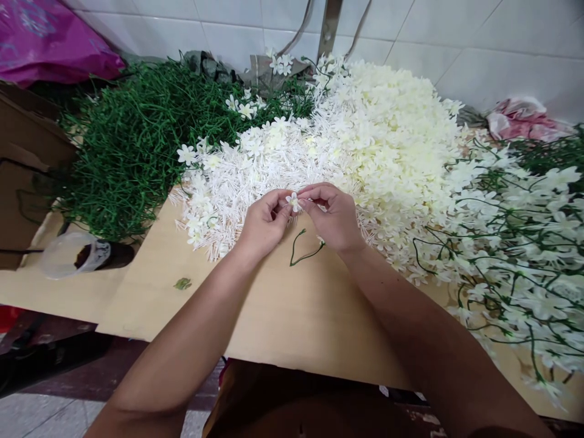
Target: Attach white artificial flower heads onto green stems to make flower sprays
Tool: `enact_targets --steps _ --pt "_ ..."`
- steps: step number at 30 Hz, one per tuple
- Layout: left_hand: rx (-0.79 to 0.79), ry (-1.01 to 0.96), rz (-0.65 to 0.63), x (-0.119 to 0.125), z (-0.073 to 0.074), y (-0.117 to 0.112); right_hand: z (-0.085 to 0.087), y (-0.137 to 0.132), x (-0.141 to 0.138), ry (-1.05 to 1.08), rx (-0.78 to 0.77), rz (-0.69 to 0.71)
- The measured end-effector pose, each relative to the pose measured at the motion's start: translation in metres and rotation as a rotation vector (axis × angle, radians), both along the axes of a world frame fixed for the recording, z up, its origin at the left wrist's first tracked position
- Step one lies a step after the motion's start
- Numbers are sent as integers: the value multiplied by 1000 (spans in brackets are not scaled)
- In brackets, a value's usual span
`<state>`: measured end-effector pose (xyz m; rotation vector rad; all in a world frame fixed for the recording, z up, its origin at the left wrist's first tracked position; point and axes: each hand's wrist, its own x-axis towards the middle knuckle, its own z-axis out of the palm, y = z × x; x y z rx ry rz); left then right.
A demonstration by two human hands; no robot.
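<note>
A small white artificial flower (294,201) is pinched between the fingertips of my left hand (269,220) and my right hand (332,214), just above the board. Below them a green wire stem (305,260) lies bent on the tan board (292,316), its right tip close under my right hand. Behind my hands spreads a heap of thin white stamens (255,167) with a few flowers among them. To its right rises a large pile of cream-white petals (401,134).
Green stems (132,140) are heaped at the back left. Assembled white flowers on stems (524,243) cover the right side. At the left are a plastic cup (68,255), a cardboard box (27,164) and a purple bag (59,42). A tiled wall (493,55) closes off the back.
</note>
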<state>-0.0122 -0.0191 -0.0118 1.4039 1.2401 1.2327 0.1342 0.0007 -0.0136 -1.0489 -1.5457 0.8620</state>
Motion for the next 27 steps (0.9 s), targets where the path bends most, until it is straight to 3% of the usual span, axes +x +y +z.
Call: enact_targets --steps 14,23,27 --pt "110 205 -8 -1 0 -5 -4 -4 -1 -199 246 -75" --pt "183 307 -33 -3 4 -11 -3 -3 -3 91 -149 86" --pt "172 182 -66 -3 9 -11 2 2 1 272 -227 94"
